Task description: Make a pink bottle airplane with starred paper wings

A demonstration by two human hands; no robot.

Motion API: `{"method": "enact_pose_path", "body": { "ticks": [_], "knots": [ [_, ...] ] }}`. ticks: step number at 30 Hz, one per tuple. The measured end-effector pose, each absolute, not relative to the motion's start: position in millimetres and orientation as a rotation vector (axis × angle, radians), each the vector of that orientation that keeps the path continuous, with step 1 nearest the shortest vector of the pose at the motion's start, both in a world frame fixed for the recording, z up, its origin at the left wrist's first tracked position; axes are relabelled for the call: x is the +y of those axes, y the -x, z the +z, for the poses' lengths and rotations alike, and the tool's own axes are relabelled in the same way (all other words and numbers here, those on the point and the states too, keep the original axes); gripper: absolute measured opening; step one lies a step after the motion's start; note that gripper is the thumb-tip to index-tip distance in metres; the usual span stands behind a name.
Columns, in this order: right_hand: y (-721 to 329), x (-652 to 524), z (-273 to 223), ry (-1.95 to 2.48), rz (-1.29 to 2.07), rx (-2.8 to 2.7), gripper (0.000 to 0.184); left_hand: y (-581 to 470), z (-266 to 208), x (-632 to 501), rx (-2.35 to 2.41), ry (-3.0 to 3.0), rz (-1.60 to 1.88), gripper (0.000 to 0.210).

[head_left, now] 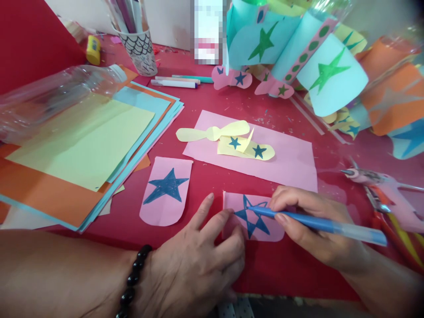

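Currently pinching blue marker (pixel 313 221) in right hand (pixel 326 245) over part-inked pink cutout (pixel 258 221); touching cutout left of grip with spread-fingered left hand (pixel 198 249).

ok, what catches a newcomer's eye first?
Probably the right hand, lower right of center, holding a blue marker to a partly filled star on a pink piece. The solid blue star to its left stands out too, as do the green-starred light-blue models at upper right.

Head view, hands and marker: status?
Right hand gripping blue marker, tip at part-filled star on pink paper. Left hand at paper's left edge. Right hand hides one corner.
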State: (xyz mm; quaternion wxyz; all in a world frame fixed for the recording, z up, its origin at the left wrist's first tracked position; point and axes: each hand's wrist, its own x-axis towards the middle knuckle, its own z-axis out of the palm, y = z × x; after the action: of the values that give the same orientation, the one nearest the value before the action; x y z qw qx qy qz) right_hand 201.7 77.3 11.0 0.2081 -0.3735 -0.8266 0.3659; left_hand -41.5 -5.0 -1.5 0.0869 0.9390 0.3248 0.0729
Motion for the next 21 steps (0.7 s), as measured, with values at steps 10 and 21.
{"method": "enact_pose_path", "body": {
  "ticks": [10, 21],
  "knots": [
    [-202.9, 77.5, 9.7, 1.051, 1.004, -2.313, 0.004, 42.7, -0.7, -5.8, 0.967, -2.805, 0.199, 0.040],
    [-202.7, 76.7, 9.4, 1.014, 1.050, -2.296, 0.005, 40.4, -4.1, -6.3, 0.966, -2.809, 0.204, 0.041]
  ]
}}
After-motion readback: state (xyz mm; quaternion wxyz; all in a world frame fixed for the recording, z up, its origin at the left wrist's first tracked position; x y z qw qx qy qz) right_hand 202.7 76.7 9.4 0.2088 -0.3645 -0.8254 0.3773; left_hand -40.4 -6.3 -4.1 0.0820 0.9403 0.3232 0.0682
